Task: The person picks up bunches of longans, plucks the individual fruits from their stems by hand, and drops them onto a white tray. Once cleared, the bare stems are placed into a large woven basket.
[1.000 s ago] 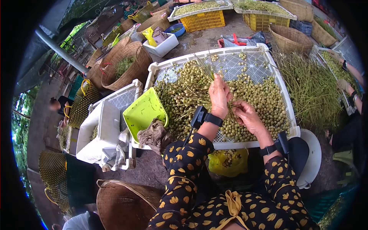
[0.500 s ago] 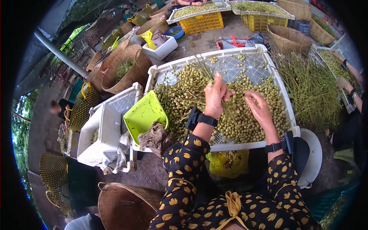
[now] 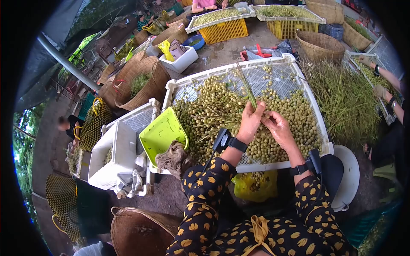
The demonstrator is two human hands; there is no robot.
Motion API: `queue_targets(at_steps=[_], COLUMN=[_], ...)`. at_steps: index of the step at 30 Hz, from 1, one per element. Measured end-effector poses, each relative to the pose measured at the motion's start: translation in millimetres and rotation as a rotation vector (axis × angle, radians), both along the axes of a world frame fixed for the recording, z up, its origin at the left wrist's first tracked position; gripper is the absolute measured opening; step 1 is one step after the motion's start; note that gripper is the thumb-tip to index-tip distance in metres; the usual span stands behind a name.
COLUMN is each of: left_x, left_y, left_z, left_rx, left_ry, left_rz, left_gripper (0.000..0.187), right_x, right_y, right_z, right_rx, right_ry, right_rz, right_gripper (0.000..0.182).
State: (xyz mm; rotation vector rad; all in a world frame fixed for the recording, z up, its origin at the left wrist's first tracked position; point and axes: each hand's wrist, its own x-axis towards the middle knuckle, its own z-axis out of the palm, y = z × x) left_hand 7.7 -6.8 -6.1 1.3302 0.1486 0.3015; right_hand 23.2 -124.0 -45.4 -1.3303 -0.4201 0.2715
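A white slatted tray (image 3: pixel 177 80) holds many round yellow-green fruits (image 3: pixel 299 123) and a heap of thin stems (image 3: pixel 215 106). Over its middle, my left hand (image 3: pixel 251 121) grips a small bunch of green stems (image 3: pixel 247 88), which points up and away. Close beside it on the right, my right hand (image 3: pixel 278 129) has its thumb and fingers pinched together near the lower part of the bunch; what lies between them is too small to tell. A lime-green scoop-like container (image 3: pixel 160 132) leans at the tray's left edge, with a brown cloth (image 3: pixel 173 158) at its lower corner.
A pile of cut stems (image 3: pixel 341 100) lies right of the tray. Woven baskets (image 3: pixel 145 87) and a white foam box (image 3: pixel 102 153) stand left. A yellow bag (image 3: pixel 256 185) is below the tray's front edge. A co-worker's gloved hands (image 3: pixel 380 91) are at far right.
My right hand has moved left and up to meet my left hand, and its fingers have closed. The stem bunch has shifted right and now leans differently. The view has shifted slightly.
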Motion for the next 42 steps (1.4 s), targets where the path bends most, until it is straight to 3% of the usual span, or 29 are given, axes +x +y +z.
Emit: queue_targets(at_steps=[3,7,10,13,16,17,19,23,28,32,36,39,40,42], left_x=[-7,0,3,-3,-4,-3,-1,-3,-4,-4,-4,-7,-10,-11], left_y=[6,13,18,18,24,27,32,40,45,52,56,56,50,48], left_z=[-6,-22,-27,-17,-14,-12,-5,5,8,6,2,3,7,4], left_rx=[0.170,0.211,0.595,0.983,0.655,0.482,0.138,0.048,0.050,0.055,0.177,0.819,0.846,0.828], left_ry=[0.149,0.016,-0.041,-0.150,0.046,0.035,0.012,-0.024,-0.035,-0.033,-0.028,-0.154,-0.248,-0.185], left_rz=[-0.129,-0.121,-0.040,0.087,0.011,-0.003,-0.028,-0.006,0.051,0.090,0.138,0.324,0.350,0.296], left_gripper=[0.025,0.018,0.018,0.018,0.017,0.016,0.016,0.014,0.014,0.016,0.018,0.020,0.019,0.018], right_x=[3,-1,7,8,4,5,5,9,0,-6,-3,-4,-2,-2], right_y=[-5,-7,-6,-8,-16,-18,-23,-28,-25,-21,-18,-15,-16,-18], right_z=[3,11,0,-3,7,13,14,15,20,21,12,11,8,6], right_rx=[-0.089,-0.268,-0.459,-0.457,-0.138,-0.148,-0.013,-0.085,-0.215,-0.314,-0.358,-0.531,-0.611,-0.715], right_ry=[-0.105,-0.201,-0.643,-0.614,0.000,0.091,0.163,0.230,0.227,0.139,0.059,-0.127,-0.228,-0.320], right_rz=[-0.073,-0.072,-0.280,-0.271,-0.099,-0.102,-0.132,-0.049,0.183,0.306,0.273,0.149,0.115,0.052], right_gripper=[0.021,0.016,0.017,0.019,0.017,0.017,0.023,0.021,0.036,0.035,0.031,0.021,0.020,0.019])
